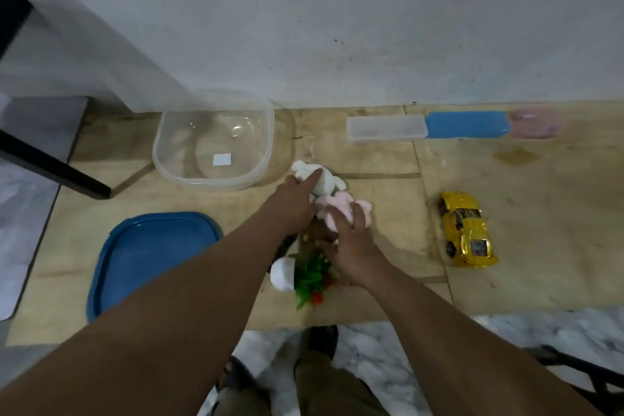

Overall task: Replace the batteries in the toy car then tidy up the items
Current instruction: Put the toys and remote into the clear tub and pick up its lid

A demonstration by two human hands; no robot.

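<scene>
Two bare forearms reach up from the bottom of the frame to the middle of a wooden board (506, 246). The right hand (351, 246) lies just right of centre, its fingers curled over a pink plush toy (341, 209). Above and left of it, the left hand (290, 199) rests on a white plush toy (324, 179), one finger stretched out along it; whether the other fingers grip cannot be told. Just below the hands lies a small artificial plant in a white pot (283, 273), tipped on its side. The yellow toy car (467, 230) sits well apart at centre right, on its wheels. Upper centre-left, a clear tub (263, 132) holds only a small white label. Its blue lid (152, 253) lies flat at lower left. Along the wall at upper right rests a closed clear case (386, 128), contents unclear, touching a blue strip (467, 124).
</scene>
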